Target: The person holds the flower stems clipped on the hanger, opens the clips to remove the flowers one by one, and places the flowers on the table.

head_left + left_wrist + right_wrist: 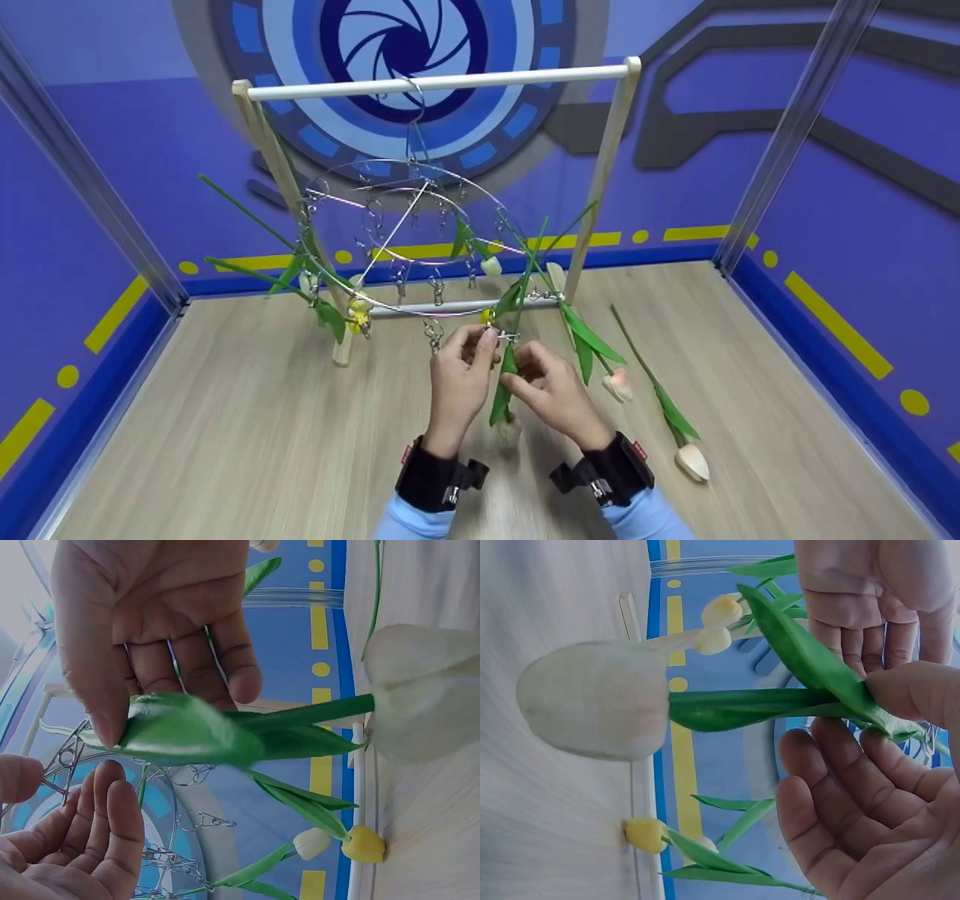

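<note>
A white artificial tulip [592, 701] hangs flower-down in front of the hanger. My right hand [555, 390] pinches it by its green leaf [802, 652] and stem between thumb and fingers. Beside it my left hand [461, 371] pinches a metal clip [64, 765] of the round wire hanger [435, 313] at the upper end of the stem. In the head view, the stem passes right by the clip. The flower's bottom is low over the table.
The hanger hooks over a white bar [450, 80] on a wooden stand. Other tulips hang from its rim, including a yellow one [360, 306] and a pinkish one [619, 385]. A loose tulip [691, 461] lies on the table at right. Blue walls enclose the table.
</note>
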Demonstrator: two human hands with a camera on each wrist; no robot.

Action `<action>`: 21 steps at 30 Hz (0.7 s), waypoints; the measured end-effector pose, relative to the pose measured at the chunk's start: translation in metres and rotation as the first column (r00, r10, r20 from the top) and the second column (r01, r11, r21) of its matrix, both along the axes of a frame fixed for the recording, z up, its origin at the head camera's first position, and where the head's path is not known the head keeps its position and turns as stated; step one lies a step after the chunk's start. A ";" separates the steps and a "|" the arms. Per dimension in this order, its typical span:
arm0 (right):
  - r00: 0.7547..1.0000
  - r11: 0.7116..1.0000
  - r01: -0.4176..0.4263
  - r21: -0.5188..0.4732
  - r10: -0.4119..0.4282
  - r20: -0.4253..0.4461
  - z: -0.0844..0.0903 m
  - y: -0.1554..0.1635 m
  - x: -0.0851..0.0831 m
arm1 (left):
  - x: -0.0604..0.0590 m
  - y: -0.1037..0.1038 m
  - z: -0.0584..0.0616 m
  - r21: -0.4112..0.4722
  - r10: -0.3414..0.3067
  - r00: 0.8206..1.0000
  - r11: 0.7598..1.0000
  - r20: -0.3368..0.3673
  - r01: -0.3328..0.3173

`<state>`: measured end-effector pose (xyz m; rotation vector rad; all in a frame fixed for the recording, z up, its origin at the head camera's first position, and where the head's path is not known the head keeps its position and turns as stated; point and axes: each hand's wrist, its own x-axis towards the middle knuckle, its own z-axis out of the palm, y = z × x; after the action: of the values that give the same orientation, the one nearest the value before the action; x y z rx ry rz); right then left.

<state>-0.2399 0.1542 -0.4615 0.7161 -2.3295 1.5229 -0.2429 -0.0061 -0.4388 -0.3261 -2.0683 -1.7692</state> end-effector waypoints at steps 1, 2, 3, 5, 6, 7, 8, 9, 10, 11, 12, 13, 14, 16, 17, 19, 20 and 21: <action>1.000 1.000 0.000 -0.007 0.000 0.003 0.000 0.000 0.000 | 0.000 0.000 0.000 0.001 -0.005 1.000 1.000 0.002 0.005; 1.000 1.000 -0.003 -0.015 0.003 -0.001 0.000 0.000 0.000 | 0.001 -0.001 0.000 0.002 -0.008 1.000 1.000 -0.001 0.008; 1.000 1.000 -0.012 -0.026 0.012 -0.004 0.000 0.001 0.000 | 0.001 -0.001 0.000 0.002 -0.013 1.000 1.000 -0.005 0.013; 0.999 0.999 -0.030 -0.043 0.029 -0.015 0.000 0.001 -0.001 | 0.001 -0.001 0.000 0.002 -0.021 1.000 1.000 -0.017 0.021; 0.999 0.998 -0.039 -0.050 0.038 -0.024 0.000 0.001 -0.001 | 0.001 0.000 0.001 0.003 -0.024 0.999 1.000 -0.022 0.024; 0.998 0.997 -0.050 -0.059 0.048 -0.030 0.000 0.001 -0.001 | 0.001 0.000 0.001 0.004 -0.026 0.999 1.000 -0.027 0.026; 0.998 0.996 -0.061 -0.070 0.059 -0.031 0.000 0.001 -0.001 | 0.001 0.000 0.001 0.006 -0.028 0.999 1.000 -0.029 0.029; 0.997 0.994 -0.072 -0.082 0.070 -0.027 -0.001 0.001 -0.002 | 0.001 0.000 0.001 0.005 -0.031 0.999 1.000 -0.028 0.031; 0.997 0.993 -0.079 -0.092 0.077 -0.022 -0.001 0.001 -0.002 | 0.001 0.000 0.001 0.007 -0.032 0.999 0.999 -0.027 0.033; 0.996 0.991 -0.087 -0.103 0.086 -0.015 -0.001 0.001 -0.002 | 0.001 0.000 0.001 0.006 -0.032 0.999 0.999 -0.024 0.033; 0.995 0.989 -0.096 -0.116 0.096 -0.006 -0.001 0.002 -0.002 | 0.001 0.000 0.002 0.004 -0.033 0.999 0.999 -0.020 0.033; 0.993 0.984 -0.113 -0.138 0.115 0.009 -0.001 0.002 -0.002 | 0.002 0.000 0.002 0.003 -0.033 0.999 0.999 -0.016 0.033; 0.991 0.979 -0.127 -0.158 0.132 0.026 -0.001 0.002 -0.003 | 0.002 0.000 0.002 0.003 -0.035 0.999 0.999 -0.011 0.035; 0.983 0.967 -0.160 -0.199 0.175 0.062 0.000 0.004 -0.003 | 0.002 0.000 0.002 0.004 -0.037 0.999 0.999 -0.004 0.037; 0.978 0.961 -0.169 -0.218 0.191 0.084 0.000 0.005 -0.003 | 0.002 0.000 0.002 0.002 -0.037 0.999 0.999 -0.002 0.038; 0.966 0.948 -0.189 -0.257 0.227 0.126 0.001 0.006 -0.003 | 0.002 0.000 0.002 0.002 -0.041 0.999 0.999 -0.003 0.041; 0.960 0.943 -0.195 -0.271 0.240 0.145 0.001 0.007 -0.003 | 0.002 0.000 0.002 0.001 -0.043 0.999 0.999 -0.005 0.043; 0.954 0.938 -0.202 -0.283 0.254 0.160 0.001 0.008 -0.003 | 0.002 0.000 0.002 -0.002 -0.044 0.999 0.999 -0.008 0.044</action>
<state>-0.2432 0.1618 -0.4600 0.8248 -2.1703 2.0449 -0.2405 -0.0064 -0.4371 -0.3809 -2.0721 -1.7887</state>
